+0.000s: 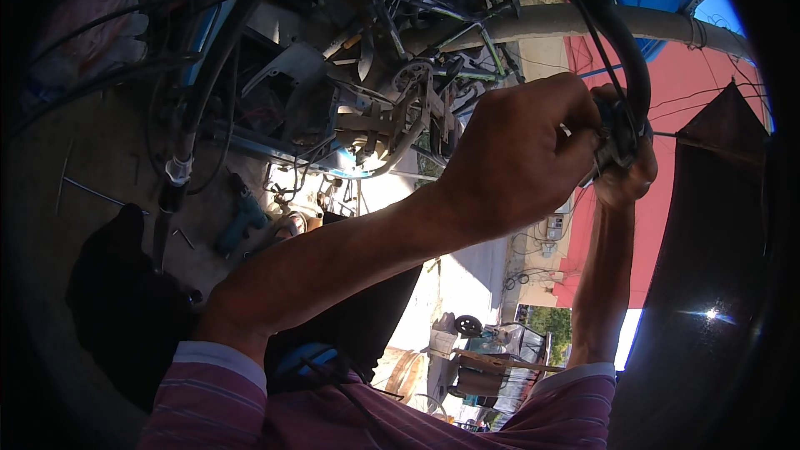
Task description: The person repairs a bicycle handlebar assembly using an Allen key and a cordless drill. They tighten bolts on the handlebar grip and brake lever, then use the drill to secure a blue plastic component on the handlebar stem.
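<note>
The bar (640,54) drops from the top edge, its long axis nearly upright in view, curving right, with the dark fitting (618,137) at its lower end, between the hands. Hands are together there — the right hand (631,179) closed round the fitting from the far side, the left hand (521,150) curled at its left, nearer the camera — fingertips hidden, so I cannot tell its grip.

Open air lies between the left forearm (358,245) and right forearm (611,275). The left hand (525,150) and right hand (629,179) crowd the dark fitting (617,135), while a black curved tube (631,42) and a thin cable (601,46) bar the way above.
</note>
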`<move>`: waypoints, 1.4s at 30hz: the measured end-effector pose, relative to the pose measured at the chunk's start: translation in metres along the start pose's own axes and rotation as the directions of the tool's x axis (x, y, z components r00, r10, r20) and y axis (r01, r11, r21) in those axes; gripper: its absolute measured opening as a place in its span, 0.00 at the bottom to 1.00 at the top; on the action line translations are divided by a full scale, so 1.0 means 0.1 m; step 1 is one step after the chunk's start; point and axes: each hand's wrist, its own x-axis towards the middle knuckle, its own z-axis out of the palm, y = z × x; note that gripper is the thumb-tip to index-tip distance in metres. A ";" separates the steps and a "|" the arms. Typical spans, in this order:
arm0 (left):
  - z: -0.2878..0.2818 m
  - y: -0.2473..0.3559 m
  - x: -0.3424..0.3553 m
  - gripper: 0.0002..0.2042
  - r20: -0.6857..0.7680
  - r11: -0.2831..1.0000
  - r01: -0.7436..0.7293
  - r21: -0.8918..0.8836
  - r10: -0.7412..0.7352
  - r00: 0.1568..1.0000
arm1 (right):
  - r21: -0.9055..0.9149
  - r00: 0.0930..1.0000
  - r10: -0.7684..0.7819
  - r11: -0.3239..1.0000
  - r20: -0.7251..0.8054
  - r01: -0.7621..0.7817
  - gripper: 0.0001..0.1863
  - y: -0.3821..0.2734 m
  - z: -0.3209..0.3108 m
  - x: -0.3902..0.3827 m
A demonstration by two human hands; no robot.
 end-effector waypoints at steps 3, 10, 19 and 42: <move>0.00 -0.01 0.00 0.04 0.012 0.995 0.049 -0.088 -0.048 0.999 | 0.008 1.000 0.008 1.000 0.007 -0.008 0.44 -0.02 -0.03 -0.02; -0.04 0.05 0.03 0.06 0.080 0.998 0.041 -0.045 -0.038 0.996 | 0.032 1.000 -0.031 0.999 0.000 0.031 0.43 0.02 0.01 0.01; -0.04 0.10 0.01 0.04 0.059 0.996 0.063 0.065 -0.067 0.996 | 0.030 0.999 -0.023 0.999 0.039 0.022 0.42 -0.01 -0.04 0.00; 0.06 0.10 0.08 0.03 -0.066 0.944 -0.160 0.290 0.186 0.980 | 0.060 0.999 -0.025 0.998 0.028 0.023 0.42 0.03 -0.08 0.01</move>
